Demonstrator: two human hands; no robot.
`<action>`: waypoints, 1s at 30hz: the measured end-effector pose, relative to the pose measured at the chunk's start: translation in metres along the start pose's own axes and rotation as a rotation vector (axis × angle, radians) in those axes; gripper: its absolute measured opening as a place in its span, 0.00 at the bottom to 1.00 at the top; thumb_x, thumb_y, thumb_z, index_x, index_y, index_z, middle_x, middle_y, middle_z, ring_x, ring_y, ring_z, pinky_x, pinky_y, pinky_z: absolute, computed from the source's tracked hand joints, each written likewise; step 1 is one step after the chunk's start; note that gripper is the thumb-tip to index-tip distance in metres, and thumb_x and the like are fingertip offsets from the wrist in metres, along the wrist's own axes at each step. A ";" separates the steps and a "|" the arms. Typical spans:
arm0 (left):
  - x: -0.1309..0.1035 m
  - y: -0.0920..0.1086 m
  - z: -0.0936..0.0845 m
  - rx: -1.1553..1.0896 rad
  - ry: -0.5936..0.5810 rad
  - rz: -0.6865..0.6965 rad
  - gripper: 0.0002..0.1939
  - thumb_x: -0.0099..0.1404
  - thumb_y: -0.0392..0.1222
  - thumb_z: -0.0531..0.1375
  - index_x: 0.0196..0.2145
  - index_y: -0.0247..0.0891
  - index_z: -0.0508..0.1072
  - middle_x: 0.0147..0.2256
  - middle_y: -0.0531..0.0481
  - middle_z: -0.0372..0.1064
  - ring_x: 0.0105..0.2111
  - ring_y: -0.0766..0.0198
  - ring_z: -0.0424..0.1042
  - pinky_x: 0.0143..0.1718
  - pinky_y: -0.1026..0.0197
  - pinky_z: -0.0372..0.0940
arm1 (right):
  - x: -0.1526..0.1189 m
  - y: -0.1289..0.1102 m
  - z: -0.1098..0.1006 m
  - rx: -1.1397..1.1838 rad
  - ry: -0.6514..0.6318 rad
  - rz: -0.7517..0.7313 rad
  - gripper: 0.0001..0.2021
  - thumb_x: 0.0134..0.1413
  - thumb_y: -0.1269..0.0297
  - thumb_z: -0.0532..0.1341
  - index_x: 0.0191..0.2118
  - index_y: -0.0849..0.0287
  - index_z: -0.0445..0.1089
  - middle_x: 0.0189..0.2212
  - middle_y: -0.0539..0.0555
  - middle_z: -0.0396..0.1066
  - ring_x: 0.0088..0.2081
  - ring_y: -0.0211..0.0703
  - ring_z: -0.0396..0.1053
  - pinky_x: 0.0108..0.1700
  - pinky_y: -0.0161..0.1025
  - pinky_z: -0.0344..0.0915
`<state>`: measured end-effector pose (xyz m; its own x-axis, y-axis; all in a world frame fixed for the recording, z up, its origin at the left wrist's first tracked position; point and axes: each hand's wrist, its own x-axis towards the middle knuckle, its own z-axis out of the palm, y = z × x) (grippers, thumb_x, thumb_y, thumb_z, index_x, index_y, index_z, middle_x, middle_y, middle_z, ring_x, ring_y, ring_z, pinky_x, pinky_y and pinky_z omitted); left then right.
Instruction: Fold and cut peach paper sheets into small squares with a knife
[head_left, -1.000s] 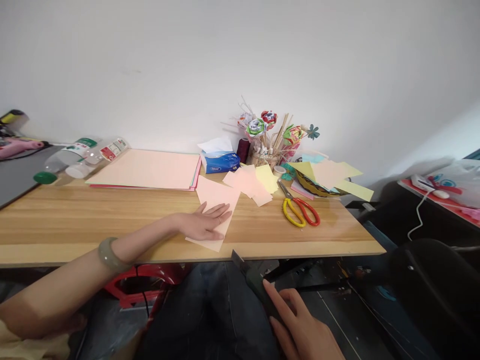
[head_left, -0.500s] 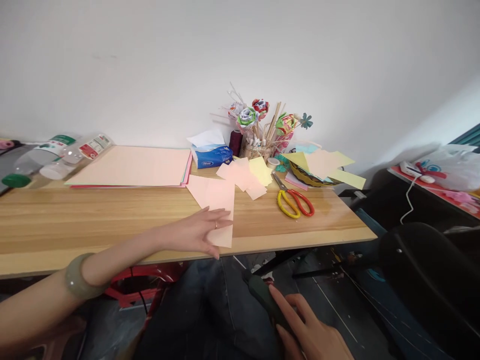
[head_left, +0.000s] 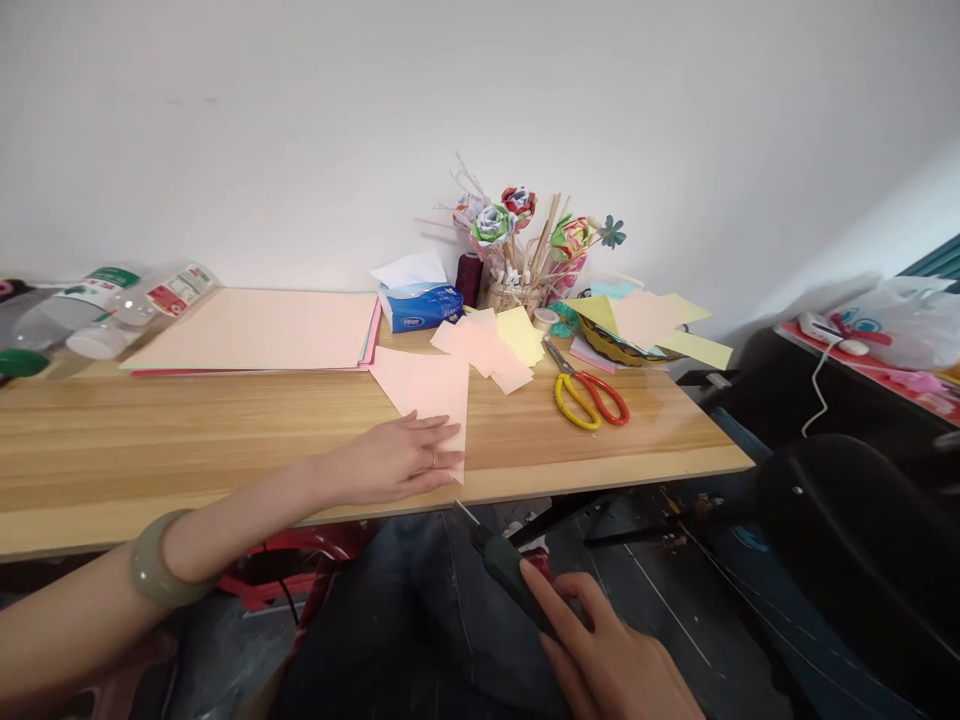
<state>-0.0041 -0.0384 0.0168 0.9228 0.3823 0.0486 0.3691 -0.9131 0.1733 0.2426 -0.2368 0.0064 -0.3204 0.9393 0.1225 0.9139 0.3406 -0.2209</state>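
Note:
My left hand (head_left: 401, 455) lies flat with its fingers stretched over a pale pink sheet of paper (head_left: 424, 375), pressing on its part near the table's front edge. One corner of the sheet shows just beyond the fingertips. In my right hand (head_left: 604, 645) is a utility knife (head_left: 514, 580) with a dark green handle, gripped in front of the table edge. Its thin blade points up and left toward that paper corner, apart from it. Small pink squares (head_left: 487, 345) and yellow squares (head_left: 523, 335) of paper lie just behind the sheet.
Scissors (head_left: 589, 398) with yellow and red handles lie to the right on the wooden table (head_left: 187, 440). A stack of large coloured paper (head_left: 255, 330), a tissue pack (head_left: 424, 307), paper flowers (head_left: 495, 225) and a basket of paper (head_left: 645, 325) stand farther back. Bottles (head_left: 176, 290) lie at left.
My right hand has raised the utility knife up and left, bringing the blade to the table edge. My left thumb has drawn in beside the fingers, and the hand stays on the paper.

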 end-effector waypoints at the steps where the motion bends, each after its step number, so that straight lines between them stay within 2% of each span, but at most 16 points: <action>1: 0.000 0.000 0.000 0.009 -0.002 -0.004 0.24 0.72 0.53 0.41 0.56 0.40 0.66 0.61 0.44 0.54 0.63 0.57 0.48 0.62 0.54 0.44 | 0.001 -0.001 0.000 -0.005 0.000 -0.004 0.24 0.59 0.68 0.48 0.62 0.50 0.53 0.40 0.54 0.69 0.22 0.35 0.71 0.19 0.31 0.67; 8: 0.004 0.006 -0.004 0.024 -0.016 -0.006 0.26 0.72 0.54 0.40 0.55 0.39 0.67 0.61 0.41 0.54 0.62 0.56 0.51 0.62 0.55 0.45 | 0.006 -0.006 -0.002 -0.105 -0.001 -0.044 0.22 0.61 0.68 0.45 0.60 0.59 0.54 0.39 0.58 0.69 0.20 0.37 0.71 0.17 0.34 0.68; 12: 0.007 0.016 -0.007 0.011 -0.010 -0.012 0.25 0.73 0.52 0.39 0.54 0.41 0.67 0.60 0.45 0.56 0.61 0.56 0.52 0.62 0.53 0.46 | 0.005 -0.006 -0.006 -0.104 -0.037 -0.027 0.23 0.61 0.68 0.44 0.61 0.58 0.53 0.39 0.57 0.69 0.20 0.38 0.71 0.17 0.34 0.67; 15: 0.006 0.019 -0.004 -0.007 -0.013 -0.023 0.24 0.72 0.53 0.40 0.56 0.40 0.64 0.62 0.44 0.51 0.62 0.53 0.49 0.61 0.50 0.47 | 0.000 -0.003 -0.015 -0.056 -0.057 -0.025 0.24 0.61 0.68 0.46 0.62 0.53 0.52 0.39 0.55 0.70 0.20 0.36 0.71 0.18 0.33 0.68; 18: 0.005 0.017 0.000 0.015 -0.004 -0.009 0.25 0.72 0.53 0.42 0.57 0.38 0.63 0.63 0.43 0.49 0.63 0.53 0.48 0.62 0.50 0.46 | -0.006 0.007 -0.027 -0.019 0.023 -0.001 0.25 0.61 0.66 0.47 0.63 0.48 0.50 0.41 0.53 0.70 0.26 0.37 0.73 0.24 0.31 0.69; 21: 0.004 0.016 0.003 0.066 0.050 0.044 0.22 0.73 0.47 0.42 0.54 0.36 0.67 0.58 0.43 0.59 0.60 0.56 0.56 0.61 0.54 0.50 | 0.000 0.028 -0.033 -0.100 0.195 0.089 0.25 0.62 0.64 0.48 0.64 0.51 0.47 0.43 0.54 0.69 0.29 0.36 0.73 0.24 0.30 0.67; 23: 0.001 0.016 0.002 0.073 0.143 0.053 0.21 0.72 0.43 0.43 0.51 0.36 0.71 0.52 0.44 0.68 0.54 0.56 0.65 0.58 0.52 0.56 | 0.013 0.046 -0.032 -0.239 0.272 0.170 0.23 0.63 0.61 0.48 0.63 0.55 0.51 0.41 0.55 0.70 0.28 0.38 0.72 0.21 0.31 0.65; 25: -0.004 0.017 -0.004 0.005 0.320 0.014 0.17 0.70 0.42 0.48 0.46 0.39 0.75 0.45 0.47 0.73 0.46 0.57 0.73 0.52 0.52 0.63 | 0.034 0.065 -0.028 -0.389 0.302 0.206 0.22 0.63 0.59 0.48 0.59 0.59 0.57 0.40 0.57 0.71 0.36 0.44 0.72 0.25 0.35 0.67; 28: -0.014 0.017 -0.022 -0.206 0.653 -0.135 0.12 0.66 0.42 0.54 0.39 0.42 0.78 0.37 0.50 0.77 0.35 0.61 0.77 0.39 0.61 0.70 | 0.069 0.087 -0.021 -0.487 0.301 0.215 0.19 0.62 0.62 0.48 0.56 0.60 0.63 0.39 0.59 0.71 0.41 0.49 0.70 0.31 0.39 0.68; 30: -0.021 0.017 -0.038 -0.281 0.815 -0.260 0.11 0.65 0.42 0.55 0.38 0.41 0.78 0.33 0.50 0.78 0.30 0.64 0.76 0.33 0.65 0.70 | 0.089 0.096 -0.017 -0.495 0.330 0.193 0.18 0.61 0.63 0.48 0.54 0.60 0.64 0.37 0.60 0.71 0.41 0.50 0.69 0.32 0.41 0.67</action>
<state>-0.0211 -0.0565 0.0558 0.4095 0.6514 0.6387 0.4160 -0.7564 0.5048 0.3061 -0.1217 0.0130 -0.1166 0.8930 0.4347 0.9801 0.0326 0.1958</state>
